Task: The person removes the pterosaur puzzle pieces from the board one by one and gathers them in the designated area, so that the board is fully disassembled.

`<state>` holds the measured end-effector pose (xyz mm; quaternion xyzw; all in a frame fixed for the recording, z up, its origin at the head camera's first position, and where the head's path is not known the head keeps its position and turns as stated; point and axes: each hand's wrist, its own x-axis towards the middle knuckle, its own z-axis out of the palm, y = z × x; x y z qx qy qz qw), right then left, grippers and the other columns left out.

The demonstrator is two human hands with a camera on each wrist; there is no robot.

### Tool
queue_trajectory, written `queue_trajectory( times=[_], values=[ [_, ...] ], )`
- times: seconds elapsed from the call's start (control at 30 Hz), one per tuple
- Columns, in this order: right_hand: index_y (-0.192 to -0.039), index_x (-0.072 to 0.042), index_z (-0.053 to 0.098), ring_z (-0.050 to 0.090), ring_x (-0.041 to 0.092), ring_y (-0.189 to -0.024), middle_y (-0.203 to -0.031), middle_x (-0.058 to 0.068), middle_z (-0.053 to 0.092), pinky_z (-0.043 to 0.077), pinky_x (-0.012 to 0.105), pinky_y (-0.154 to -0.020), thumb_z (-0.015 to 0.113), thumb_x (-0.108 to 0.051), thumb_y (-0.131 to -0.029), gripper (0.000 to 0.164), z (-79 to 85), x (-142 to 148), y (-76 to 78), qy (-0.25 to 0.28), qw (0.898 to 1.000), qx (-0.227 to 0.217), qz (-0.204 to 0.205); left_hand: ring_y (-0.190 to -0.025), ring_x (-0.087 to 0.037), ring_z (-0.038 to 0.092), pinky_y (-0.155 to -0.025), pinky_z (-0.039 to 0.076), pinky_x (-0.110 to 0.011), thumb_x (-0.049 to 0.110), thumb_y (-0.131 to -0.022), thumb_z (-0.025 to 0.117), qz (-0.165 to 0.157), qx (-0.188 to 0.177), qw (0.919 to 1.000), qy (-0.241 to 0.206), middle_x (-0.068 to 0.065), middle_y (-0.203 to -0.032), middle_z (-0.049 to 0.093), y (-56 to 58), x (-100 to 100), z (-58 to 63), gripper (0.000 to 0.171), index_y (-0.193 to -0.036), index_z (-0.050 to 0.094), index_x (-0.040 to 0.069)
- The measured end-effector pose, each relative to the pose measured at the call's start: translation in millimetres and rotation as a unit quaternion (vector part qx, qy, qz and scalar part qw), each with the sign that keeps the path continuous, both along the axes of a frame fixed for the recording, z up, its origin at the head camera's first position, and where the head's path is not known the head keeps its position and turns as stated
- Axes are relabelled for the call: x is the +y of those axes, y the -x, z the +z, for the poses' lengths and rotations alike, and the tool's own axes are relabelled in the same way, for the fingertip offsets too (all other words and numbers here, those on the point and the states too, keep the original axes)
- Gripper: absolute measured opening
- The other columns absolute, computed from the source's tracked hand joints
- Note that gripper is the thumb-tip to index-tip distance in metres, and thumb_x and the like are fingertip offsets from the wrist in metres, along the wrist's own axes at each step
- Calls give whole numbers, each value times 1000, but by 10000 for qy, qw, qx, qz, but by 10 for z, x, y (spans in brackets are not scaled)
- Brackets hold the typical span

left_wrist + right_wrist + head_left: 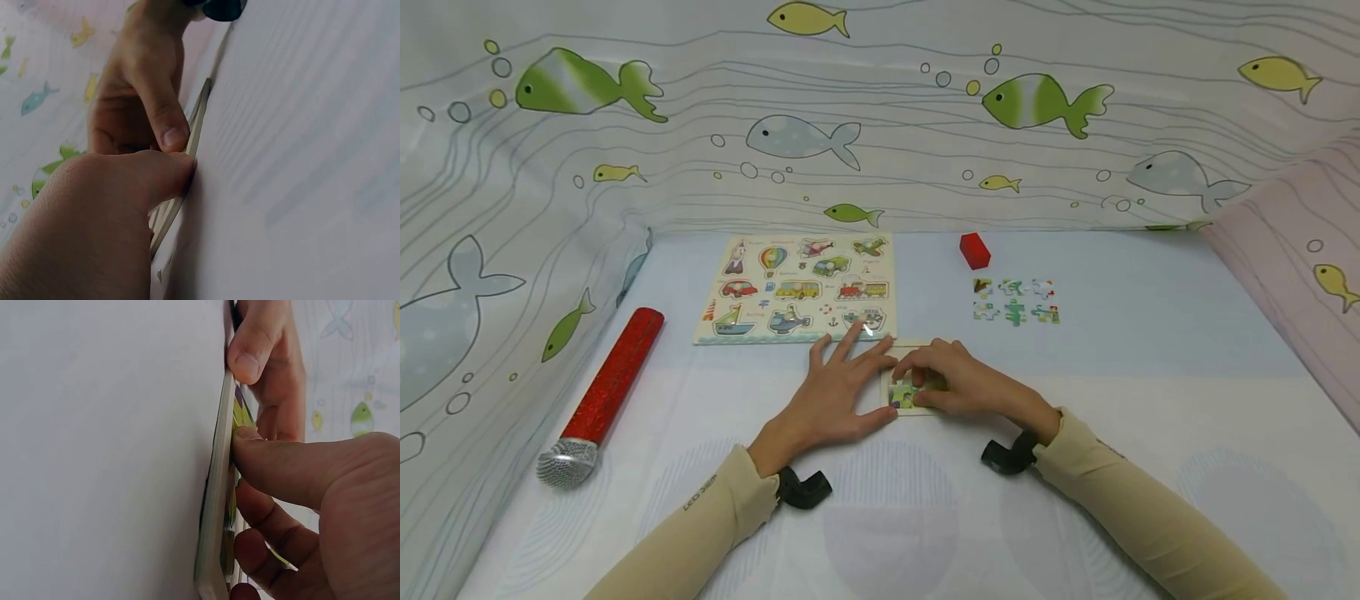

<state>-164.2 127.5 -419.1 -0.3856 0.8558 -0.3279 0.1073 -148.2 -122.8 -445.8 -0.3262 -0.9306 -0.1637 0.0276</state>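
Observation:
A small jigsaw puzzle tray (885,403) with a pale border lies on the table, green pieces (901,395) set in its left part. My left hand (832,400) is spread flat, its thumb on the tray's near left corner and its fingertips by the far edge. Over the tray, my right hand (958,379) has its fingers curled and pinches a puzzle piece, mostly hidden beneath them. In the right wrist view, the right thumb touches a yellow-green piece (240,411) above the tray's edge (215,506). The left wrist view shows the left thumb (175,175) against the tray.
A wooden vehicle peg puzzle (808,287) lies behind the left hand. Several loose jigsaw pieces (1015,312) sit in two rows at the back right, near a red block (975,251). A red microphone (610,387) lies at the left. Fish-patterned cloth (910,192) walls the table.

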Motion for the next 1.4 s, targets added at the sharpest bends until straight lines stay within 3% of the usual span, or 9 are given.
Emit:
queue_trajectory(
  times=[0.23, 0.37, 0.53, 0.83, 1.13, 1.4],
  values=[
    [-121, -17, 69, 54, 13, -98, -102, -6, 68, 40, 37, -92, 78, -12, -89, 34, -12, -4, 4, 84, 10000, 44, 18, -161, -31, 8, -117, 11, -68, 65, -91, 56, -22, -14, 10000, 3, 8, -167, 33, -4, 7, 5, 65, -147, 52, 32],
    [-120, -17, 70, 54, 14, -98, -105, -6, 70, 43, 34, -87, 77, -14, -90, 31, -22, -15, -9, 298, 9995, -51, -5, -161, -30, 7, -117, 10, -68, 65, -91, 55, -8, -65, 10000, 17, 8, -167, 33, -6, 9, 4, 66, -149, 50, 33],
    [-115, -18, 72, 54, 14, -91, -94, -7, 69, 43, 31, -80, 75, -13, -92, 24, -38, -49, -25, 565, 9983, 0, -110, -161, -31, 9, -117, 11, -68, 65, -91, 56, -10, -7, 10000, -5, 8, -166, 34, -6, 3, -9, 66, -149, 50, 34],
    [-116, -16, 71, 57, 8, -88, -91, -9, 68, 48, 29, -77, 73, -9, -93, 24, -13, -29, -23, 918, 9953, -139, -263, -160, -34, 11, -116, 11, -70, 63, -91, 57, -90, 97, 9999, -106, 5, -165, 37, -15, -7, -6, 63, -146, 53, 32],
    [-115, -12, 71, 60, 11, -87, -92, -5, 71, 48, 30, -79, 73, -9, -93, 23, 17, 165, 96, 1290, 9902, -136, -512, -160, -35, 12, -115, 13, -70, 62, -90, 60, -101, 114, 9999, -59, 4, -165, 37, -11, -5, -6, 63, -144, 56, 29],
    [-115, -14, 71, 59, 13, -86, -91, -5, 70, 47, 28, -78, 74, -9, -92, 23, 41, 408, 249, 1104, 9893, -135, -941, -160, -35, 12, -115, 12, -70, 62, -90, 58, -52, 75, 10000, -18, 5, -166, 36, -19, 9, -3, 62, -143, 55, 31]
  ],
)
